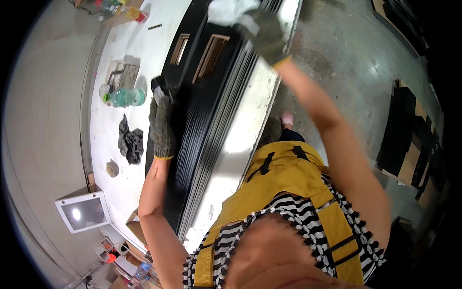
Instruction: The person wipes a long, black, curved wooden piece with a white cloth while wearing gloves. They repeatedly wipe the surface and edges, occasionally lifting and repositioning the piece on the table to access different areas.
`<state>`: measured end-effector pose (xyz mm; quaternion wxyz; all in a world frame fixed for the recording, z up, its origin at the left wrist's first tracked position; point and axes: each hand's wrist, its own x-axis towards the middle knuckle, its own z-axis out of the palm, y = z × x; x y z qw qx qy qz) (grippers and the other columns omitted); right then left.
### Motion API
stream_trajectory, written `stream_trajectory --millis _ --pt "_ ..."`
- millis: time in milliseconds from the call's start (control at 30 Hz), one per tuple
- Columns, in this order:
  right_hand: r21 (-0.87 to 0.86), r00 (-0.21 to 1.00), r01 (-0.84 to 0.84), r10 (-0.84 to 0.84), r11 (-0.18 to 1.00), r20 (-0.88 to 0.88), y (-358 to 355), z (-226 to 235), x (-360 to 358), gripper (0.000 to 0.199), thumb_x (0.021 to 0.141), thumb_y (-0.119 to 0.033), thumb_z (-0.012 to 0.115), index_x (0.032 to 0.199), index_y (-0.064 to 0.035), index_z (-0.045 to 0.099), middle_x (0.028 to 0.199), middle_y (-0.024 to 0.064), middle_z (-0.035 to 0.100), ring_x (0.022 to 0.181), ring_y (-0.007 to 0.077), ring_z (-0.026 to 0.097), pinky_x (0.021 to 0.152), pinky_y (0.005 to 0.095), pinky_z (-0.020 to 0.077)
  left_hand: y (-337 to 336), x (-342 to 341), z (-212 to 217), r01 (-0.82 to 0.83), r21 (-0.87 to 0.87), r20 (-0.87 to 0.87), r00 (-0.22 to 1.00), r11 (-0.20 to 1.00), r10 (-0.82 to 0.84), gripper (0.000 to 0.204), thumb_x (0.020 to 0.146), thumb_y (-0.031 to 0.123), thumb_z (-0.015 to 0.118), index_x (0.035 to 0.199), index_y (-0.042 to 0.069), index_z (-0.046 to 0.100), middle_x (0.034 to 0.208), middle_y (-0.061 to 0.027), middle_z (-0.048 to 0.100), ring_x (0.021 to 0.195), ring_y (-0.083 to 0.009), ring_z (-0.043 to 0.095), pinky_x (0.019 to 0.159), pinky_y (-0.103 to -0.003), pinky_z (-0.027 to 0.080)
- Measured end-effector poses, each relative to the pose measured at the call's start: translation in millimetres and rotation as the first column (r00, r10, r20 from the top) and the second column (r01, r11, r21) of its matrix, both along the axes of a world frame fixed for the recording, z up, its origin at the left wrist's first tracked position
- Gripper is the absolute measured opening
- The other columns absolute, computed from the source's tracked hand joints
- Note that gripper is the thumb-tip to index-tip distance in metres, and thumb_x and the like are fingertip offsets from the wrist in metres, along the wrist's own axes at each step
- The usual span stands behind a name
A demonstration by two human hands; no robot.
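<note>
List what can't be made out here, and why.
Right hand: head view, motion blur; its grip is unclear.
White bundle: head view, cut off by the top edge.
Left hand: head view, blurred, dark against dark; hold unclear.
Black panels: head view, far end cut off by the top edge.
Clutter, lower left: head view, too small to identify fully.
</note>
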<state>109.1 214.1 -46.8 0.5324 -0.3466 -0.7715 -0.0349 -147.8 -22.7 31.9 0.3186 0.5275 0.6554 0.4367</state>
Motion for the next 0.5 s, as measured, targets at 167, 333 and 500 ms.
stream_trajectory --millis 167,333,500 --pt "-0.044 0.974 -0.228 0.228 0.973 0.005 -103.0 0.9 -28.1 0.031 0.078 -0.040 0.074 0.104 -0.0239 0.067 0.105 -0.0021 0.063 0.099 0.0192 0.058 0.088 0.0401 0.0444 66.9 9.7 -24.6 0.032 0.112 -0.299 0.954 0.993 0.003 0.040 0.105 0.024 0.040 0.135 0.002 0.054 0.131 -0.0128 0.059 0.118 -0.0230 0.058 0.103 -0.035 0.044" --pt "-0.185 0.961 0.073 -0.020 0.980 0.275 7.9 -20.8 5.2 0.044 0.091 -0.060 0.052 0.116 -0.0256 0.061 0.117 0.0019 0.056 0.106 0.0246 0.051 0.094 0.0454 0.0386 69.5 18.4 -22.4 -0.041 0.018 -0.045 0.998 0.999 0.042 0.040 0.104 0.022 0.039 0.136 0.000 0.053 0.134 -0.0132 0.057 0.125 -0.0247 0.054 0.110 -0.039 0.039" --pt "-0.048 0.995 -0.005 0.000 0.999 -0.099 167.8 22.6 65.7 0.021 0.087 -0.030 0.067 0.095 -0.0105 0.070 0.098 0.0130 0.069 0.098 0.0367 0.061 0.091 0.0439 0.0458 74.7 45.5 -0.5 -0.070 0.039 0.242 0.968 0.997 0.059 0.044 0.103 0.027 0.045 0.138 0.001 0.051 0.129 -0.0118 0.060 0.116 -0.0236 0.058 0.102 -0.036 0.044"
